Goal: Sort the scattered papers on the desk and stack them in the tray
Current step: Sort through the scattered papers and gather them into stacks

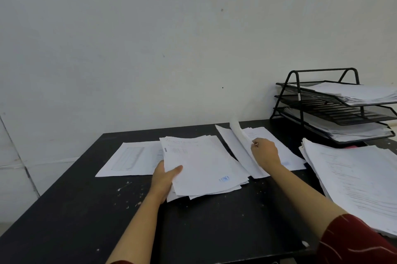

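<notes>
Fingers of the left hand curl under a loose sheaf of papers near the desk's middle, thumb on top, while the right hand pinches a lifted sheet from the sheets toward the far edge. At the far right corner stands the black tiered tray, holding papers, with another pile along the right edge.

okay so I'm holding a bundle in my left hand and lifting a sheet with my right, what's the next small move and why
Probably bring the lifted sheet across onto the bundle that your left hand grips. Your right hand already pinches its edge, curled up off the papers beneath, and the bundle lies just beside it.
</notes>
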`<state>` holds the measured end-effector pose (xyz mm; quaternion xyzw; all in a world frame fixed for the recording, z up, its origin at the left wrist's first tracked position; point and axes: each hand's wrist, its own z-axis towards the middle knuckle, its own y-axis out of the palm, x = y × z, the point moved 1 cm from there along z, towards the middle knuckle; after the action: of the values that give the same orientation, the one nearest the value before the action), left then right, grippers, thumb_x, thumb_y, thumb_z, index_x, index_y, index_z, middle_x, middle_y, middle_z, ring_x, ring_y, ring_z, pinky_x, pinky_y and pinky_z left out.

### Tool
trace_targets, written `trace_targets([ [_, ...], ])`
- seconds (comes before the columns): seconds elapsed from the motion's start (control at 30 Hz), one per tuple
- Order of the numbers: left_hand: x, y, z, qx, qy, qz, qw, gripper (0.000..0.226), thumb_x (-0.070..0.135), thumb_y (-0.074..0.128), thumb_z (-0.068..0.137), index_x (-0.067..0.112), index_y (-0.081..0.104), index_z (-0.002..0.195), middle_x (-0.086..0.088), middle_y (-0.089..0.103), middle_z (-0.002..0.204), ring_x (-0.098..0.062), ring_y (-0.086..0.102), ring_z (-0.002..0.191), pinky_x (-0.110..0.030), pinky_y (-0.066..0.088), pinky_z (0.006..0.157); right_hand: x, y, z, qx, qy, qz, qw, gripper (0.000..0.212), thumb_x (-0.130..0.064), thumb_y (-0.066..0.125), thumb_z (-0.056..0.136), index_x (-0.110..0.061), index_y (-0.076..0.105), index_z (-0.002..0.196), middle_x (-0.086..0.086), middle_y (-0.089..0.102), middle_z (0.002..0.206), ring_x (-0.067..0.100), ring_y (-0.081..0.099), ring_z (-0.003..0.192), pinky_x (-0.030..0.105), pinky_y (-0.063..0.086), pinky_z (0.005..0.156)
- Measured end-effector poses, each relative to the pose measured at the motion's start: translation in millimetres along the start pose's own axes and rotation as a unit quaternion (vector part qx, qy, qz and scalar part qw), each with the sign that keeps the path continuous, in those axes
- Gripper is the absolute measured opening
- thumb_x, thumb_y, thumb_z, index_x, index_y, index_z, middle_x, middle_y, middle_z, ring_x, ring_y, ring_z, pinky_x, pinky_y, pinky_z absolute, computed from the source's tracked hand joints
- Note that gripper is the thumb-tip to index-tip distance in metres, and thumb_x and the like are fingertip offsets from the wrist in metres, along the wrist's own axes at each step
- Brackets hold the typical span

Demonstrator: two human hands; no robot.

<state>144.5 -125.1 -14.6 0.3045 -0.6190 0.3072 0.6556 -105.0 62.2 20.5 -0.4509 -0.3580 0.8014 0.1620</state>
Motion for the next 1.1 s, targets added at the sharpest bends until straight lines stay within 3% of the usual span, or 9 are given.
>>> trace_targets([
  [0.17, 0.0, 3.0, -1.7, -0.011, 0.015, 0.038, 0.999, 0.041, 0.01, 0.067, 0.087, 0.01, 0.054, 0.126, -0.004, 0.065, 0.121, -0.022, 0.063, 0.108, -0.04, 0.053, 0.091, -32.2, 6.7, 2.7, -0.034, -0.028, 0.03, 0.999, 0.024, -0.015, 0.049, 0.09, -0.003, 0.068, 0.101, 0.012, 0.07, 0.092, 0.028, 0.063, 0.081, 0.033, 0.049, 0.067],
  [0.27, -0.4, 4.0, -4.0, -0.003, 0.023, 0.042, 0.999, 0.04, 0.011, 0.066, 0.087, 0.011, 0.054, 0.125, -0.003, 0.065, 0.119, -0.02, 0.063, 0.106, -0.031, 0.053, 0.082, -40.2, 11.9, -2.9, -0.011, -0.061, -0.022, 0.998, 0.032, -0.008, 0.046, 0.09, -0.017, 0.055, 0.119, 0.007, 0.064, 0.079, 0.023, 0.058, 0.067, 0.028, 0.04, 0.053],
  [0.33, -1.1, 3.8, -4.5, 0.005, 0.027, 0.043, 0.999, 0.039, 0.011, 0.067, 0.087, 0.011, 0.056, 0.124, -0.003, 0.065, 0.118, -0.019, 0.063, 0.104, -0.029, 0.053, 0.079, -35.4, 13.7, -6.0, -0.01, -0.096, -0.119, 0.988, 0.036, -0.001, 0.045, 0.088, -0.024, 0.054, 0.115, 0.002, 0.058, 0.079, 0.017, 0.05, 0.061, 0.026, 0.035, 0.051],
  [0.43, -2.9, 3.7, -3.1, 0.023, 0.027, 0.04, 0.999, 0.037, 0.01, 0.066, 0.087, 0.011, 0.057, 0.122, -0.003, 0.065, 0.118, -0.021, 0.062, 0.106, -0.032, 0.053, 0.083, -21.6, 9.3, -5.9, -0.037, -0.08, -0.248, 0.965, 0.018, -0.012, 0.054, 0.092, -0.018, 0.067, 0.101, 0.002, 0.057, 0.107, 0.02, 0.061, 0.081, 0.026, 0.048, 0.068],
  [0.5, -3.3, 2.4, -0.7, 0.041, 0.026, 0.027, 0.998, 0.039, 0.009, 0.064, 0.088, 0.009, 0.055, 0.125, -0.005, 0.063, 0.121, -0.024, 0.061, 0.11, -0.037, 0.052, 0.088, -14.5, 4.5, -4.6, -0.037, -0.069, -0.279, 0.957, 0.019, -0.018, 0.052, 0.093, -0.014, 0.067, 0.105, 0.003, 0.054, 0.11, 0.022, 0.063, 0.085, 0.028, 0.051, 0.071],
  [0.67, -8.6, -1.1, 4.0, 0.08, 0.021, 0.019, 0.996, 0.043, 0.01, 0.064, 0.088, 0.006, 0.052, 0.129, -0.006, 0.061, 0.126, -0.026, 0.058, 0.114, -0.043, 0.049, 0.097, -4.0, 14.3, -10.3, -0.161, -0.006, -0.218, 0.963, 0.079, -0.077, 0.049, 0.076, -0.011, 0.059, 0.118, 0.007, 0.046, 0.122, 0.024, 0.057, 0.103, 0.038, 0.047, 0.091],
  [0.73, -9.7, 0.1, 4.0, 0.093, 0.021, 0.019, 0.995, 0.04, 0.01, 0.064, 0.088, 0.006, 0.053, 0.127, -0.007, 0.062, 0.124, -0.026, 0.059, 0.112, -0.043, 0.05, 0.095, -1.5, 20.3, -12.9, -0.2, 0.024, -0.19, 0.961, 0.094, -0.082, 0.053, 0.069, -0.012, 0.049, 0.132, 0.009, 0.039, 0.134, 0.027, 0.052, 0.116, 0.044, 0.04, 0.102],
  [0.9, -7.9, 3.4, 2.5, 0.147, 0.024, 0.042, 0.988, 0.034, 0.009, 0.063, 0.088, 0.004, 0.053, 0.12, -0.009, 0.062, 0.12, -0.024, 0.058, 0.105, -0.038, 0.051, 0.088, 6.6, 17.6, -11.1, -0.181, -0.005, -0.19, 0.965, 0.075, -0.067, 0.051, 0.084, -0.018, 0.046, 0.14, 0.012, 0.04, 0.135, 0.026, 0.05, 0.119, 0.041, 0.04, 0.104],
  [1.1, -7.5, 4.3, 2.2, 0.135, 0.034, 0.085, 0.987, 0.033, 0.011, 0.062, 0.089, 0.006, 0.051, 0.12, -0.004, 0.059, 0.116, -0.02, 0.055, 0.101, -0.034, 0.047, 0.083, 10.1, 20.7, -17.3, -0.139, 0.027, -0.104, 0.984, 0.053, -0.058, 0.06, 0.084, -0.03, 0.059, 0.13, 0.004, 0.046, 0.132, 0.025, 0.053, 0.117, 0.038, 0.043, 0.102],
])
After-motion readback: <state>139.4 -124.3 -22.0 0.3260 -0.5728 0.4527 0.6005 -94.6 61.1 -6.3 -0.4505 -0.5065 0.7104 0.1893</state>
